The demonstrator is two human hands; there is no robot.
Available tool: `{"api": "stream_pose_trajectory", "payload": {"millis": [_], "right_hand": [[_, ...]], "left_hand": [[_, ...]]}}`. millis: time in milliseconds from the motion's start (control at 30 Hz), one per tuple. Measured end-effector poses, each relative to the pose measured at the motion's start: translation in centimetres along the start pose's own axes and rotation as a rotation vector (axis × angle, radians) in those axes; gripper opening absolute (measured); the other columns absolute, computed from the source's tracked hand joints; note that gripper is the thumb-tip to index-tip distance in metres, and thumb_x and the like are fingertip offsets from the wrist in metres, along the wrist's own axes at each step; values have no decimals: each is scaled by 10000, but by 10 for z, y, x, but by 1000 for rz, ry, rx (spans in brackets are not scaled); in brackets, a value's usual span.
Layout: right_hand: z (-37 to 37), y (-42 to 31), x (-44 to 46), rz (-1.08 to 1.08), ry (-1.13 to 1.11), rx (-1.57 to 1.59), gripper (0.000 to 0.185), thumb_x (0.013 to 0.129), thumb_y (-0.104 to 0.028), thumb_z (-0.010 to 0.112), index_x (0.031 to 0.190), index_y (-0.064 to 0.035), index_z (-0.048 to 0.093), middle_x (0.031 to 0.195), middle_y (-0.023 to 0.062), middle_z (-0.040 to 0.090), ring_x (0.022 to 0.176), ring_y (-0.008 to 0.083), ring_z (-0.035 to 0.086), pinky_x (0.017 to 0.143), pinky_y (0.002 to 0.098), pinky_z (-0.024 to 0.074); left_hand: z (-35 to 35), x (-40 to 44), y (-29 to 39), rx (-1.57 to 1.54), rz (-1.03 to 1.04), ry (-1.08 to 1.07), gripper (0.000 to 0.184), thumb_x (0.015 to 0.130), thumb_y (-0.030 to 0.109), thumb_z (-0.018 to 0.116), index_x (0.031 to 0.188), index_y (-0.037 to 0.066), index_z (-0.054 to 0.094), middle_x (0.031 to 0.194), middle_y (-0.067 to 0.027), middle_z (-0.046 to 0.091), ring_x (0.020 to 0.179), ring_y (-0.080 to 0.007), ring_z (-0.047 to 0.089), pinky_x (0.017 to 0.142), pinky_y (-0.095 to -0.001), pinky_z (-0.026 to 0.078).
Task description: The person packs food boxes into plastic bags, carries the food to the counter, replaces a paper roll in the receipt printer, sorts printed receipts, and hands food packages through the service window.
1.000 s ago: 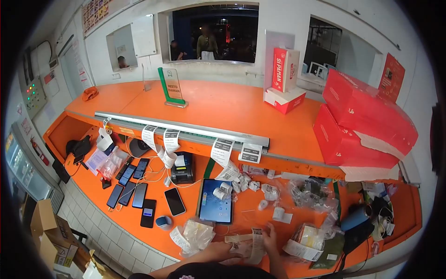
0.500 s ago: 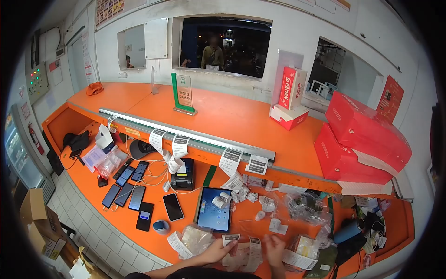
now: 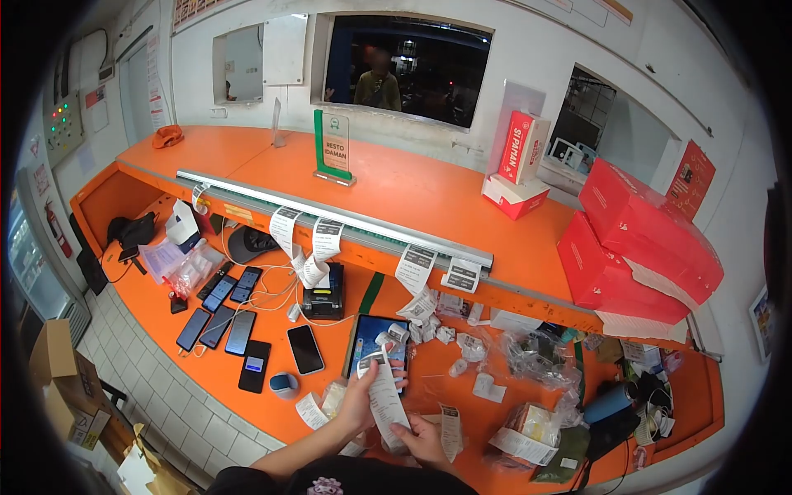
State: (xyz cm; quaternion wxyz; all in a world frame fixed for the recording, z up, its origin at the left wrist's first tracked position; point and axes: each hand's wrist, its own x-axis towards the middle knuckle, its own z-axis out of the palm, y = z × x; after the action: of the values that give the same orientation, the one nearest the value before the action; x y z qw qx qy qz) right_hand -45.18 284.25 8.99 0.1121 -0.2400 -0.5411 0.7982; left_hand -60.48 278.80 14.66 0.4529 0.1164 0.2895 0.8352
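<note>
A long printed receipt [image 3: 384, 406] stretches between my hands above the counter's front edge. My left hand [image 3: 358, 404] grips it near its upper end, fingers closed behind the paper. Lower down, my right hand [image 3: 426, 442] pinches its edge between thumb and fingers. Behind the left hand lies a tablet [image 3: 369, 337], partly covered, with rolled receipts [image 3: 398, 332] on it. Another receipt [image 3: 450, 431] lies just right of my right hand. Left of my left hand, a plastic-wrapped packet [image 3: 333, 398] sits with a receipt [image 3: 311, 410] beside it.
Several phones [image 3: 240, 332] and tangled cables lie to the left, near a black receipt printer [image 3: 324, 294]. Printed slips [image 3: 415, 269] hang from the metal rail [image 3: 330, 219]. Wrapped food [image 3: 536, 425], a blue bottle [image 3: 610, 404] and red boxes [image 3: 643, 239] are on the right. A person [image 3: 378, 87] stands outside the window.
My left hand has raised the receipt and turned it lengthwise. My right hand has moved left and taken hold of its lower part. The view has shifted slightly.
</note>
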Motion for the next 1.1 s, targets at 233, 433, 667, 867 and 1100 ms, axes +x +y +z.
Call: {"api": "stream_pose_trajectory", "payload": {"millis": [233, 433, 667, 867, 1100], "right_hand": [[-1, 17, -6, 20, -56, -172, 267, 913, -137, 578, 1090, 64, 574, 923, 55, 637, 767, 84, 583, 679, 227, 471], [-5, -7, -27, -30, -59, -454, 179, 903, -208, 601, 967, -58, 676, 748, 26, 649, 556, 38, 538, 504, 195, 420], [-47, -73, -76, -344, 239, 39, 48, 804, -7, 667, 805, 24, 631, 765, 78, 650, 634, 97, 608, 567, 230, 497], [-128, -112, -108, -214, 1150, -1295, 228, 762, -136, 695, 938, -14, 618, 898, 106, 640, 818, 280, 607, 741, 393, 485], [-177, -52, -104, 56, 1328, -1435, 412, 783, -117, 650, 1171, -62, 524, 1208, 140, 508, 1131, 362, 452, 902, 481, 368]], "left_hand": [[-16, 9, 36, 9, 180, 122, 484, 940, 209, 491, 1389, 111, 338, 928, -42, 570, 721, -110, 550, 671, -269, 500], [-71, 20, 117, -363, 540, -27, 383, 971, 133, 408, 1348, 97, 351, 684, 16, 398, 508, -32, 374, 437, -148, 365], [-66, -17, 171, 240, 257, 160, 344, 969, 246, 449, 1231, 23, 458, 587, 24, 385, 413, -43, 328, 363, -173, 277], [-67, -19, 118, 773, -100, 314, 348, 965, 272, 455, 1138, -1, 582, 542, -16, 512, 423, -81, 446, 396, -211, 339], [-63, -22, 101, 801, -143, 274, 338, 986, 257, 410, 1137, 17, 594, 592, -40, 581, 475, -105, 533, 458, -225, 416]]}}
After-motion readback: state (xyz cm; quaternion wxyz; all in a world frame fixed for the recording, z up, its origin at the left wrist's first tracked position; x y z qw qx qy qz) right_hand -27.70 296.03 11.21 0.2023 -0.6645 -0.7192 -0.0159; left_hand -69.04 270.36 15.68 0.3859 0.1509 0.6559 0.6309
